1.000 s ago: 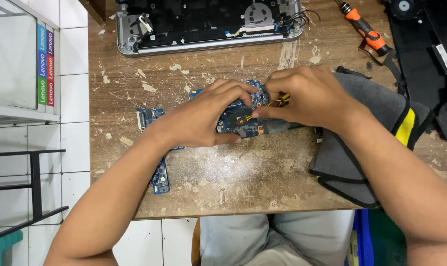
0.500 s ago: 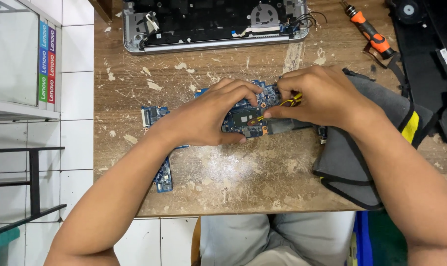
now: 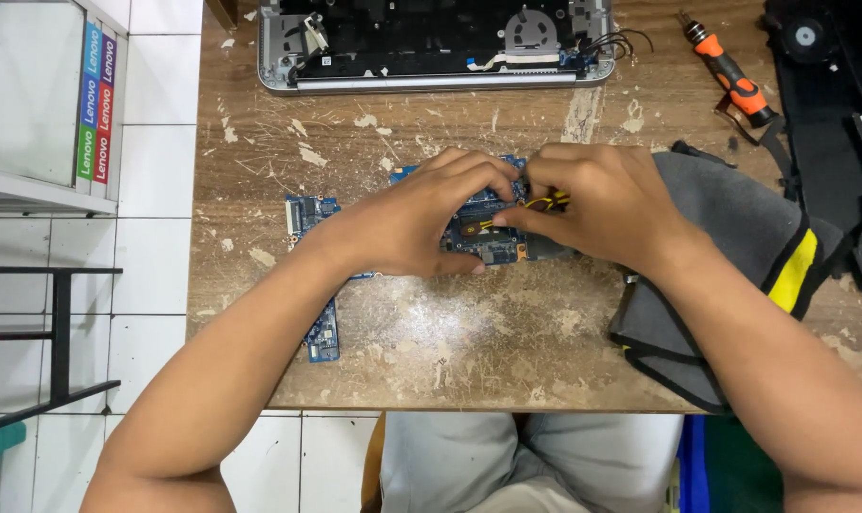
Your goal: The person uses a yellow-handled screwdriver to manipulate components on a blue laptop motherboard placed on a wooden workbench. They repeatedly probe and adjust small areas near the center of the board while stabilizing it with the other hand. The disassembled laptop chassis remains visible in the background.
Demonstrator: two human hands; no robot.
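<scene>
A blue laptop circuit board [image 3: 309, 213] lies on a worn wooden table [image 3: 431, 332]. My left hand [image 3: 407, 223] rests on top of the board, fingers curled down and pressing it. My right hand [image 3: 597, 209] is right beside it, pinching a thin tool with a yellow and black handle [image 3: 545, 200] whose tip touches the board near its middle. Both hands cover most of the board; only its left end and a strip toward the front edge show.
An opened laptop base [image 3: 431, 43] lies at the table's far edge. An orange and black screwdriver [image 3: 730, 76] sits at the far right, next to black laptop parts [image 3: 830, 114]. A grey cloth with a yellow stripe [image 3: 745, 256] lies under my right wrist.
The view has shifted slightly, so the table sits a little further right and lower. Both hands stay on the board with the tool at the same spot.
</scene>
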